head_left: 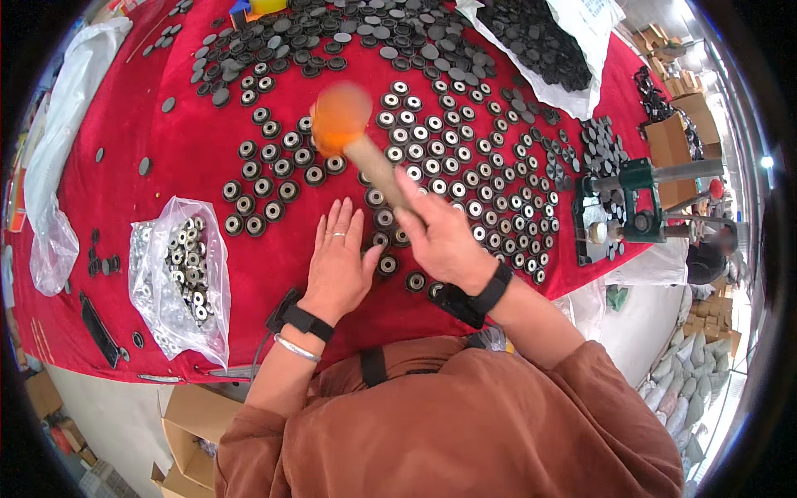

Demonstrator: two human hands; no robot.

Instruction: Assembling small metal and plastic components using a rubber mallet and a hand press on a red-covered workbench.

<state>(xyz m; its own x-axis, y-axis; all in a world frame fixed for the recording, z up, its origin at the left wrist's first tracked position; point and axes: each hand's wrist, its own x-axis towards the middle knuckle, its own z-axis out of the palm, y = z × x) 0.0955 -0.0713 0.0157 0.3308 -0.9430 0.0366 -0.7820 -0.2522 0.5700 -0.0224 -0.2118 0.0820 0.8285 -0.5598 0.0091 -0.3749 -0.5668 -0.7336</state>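
Note:
My right hand (444, 236) is closed round the wooden handle of a mallet (378, 170). Its orange head (340, 116), smeared by motion, is over a cluster of black rings with silver bearings in their centres (283, 168). Flat on the red cloth (274, 290) lies my left hand (340, 257), fingers stretched out, just below those ringed bearings and holding nothing. Many more ringed bearings (471, 178) spread out to the right of the mallet. Whether the mallet head touches any of them I cannot tell.
A clear plastic bag of loose bearings (181, 278) lies at the left. Black discs (365, 33) cover the far side, beside a white sack of black parts (540, 50). A green metal press (639, 203) stands at the right edge. An open cardboard box (193, 423) sits below the table.

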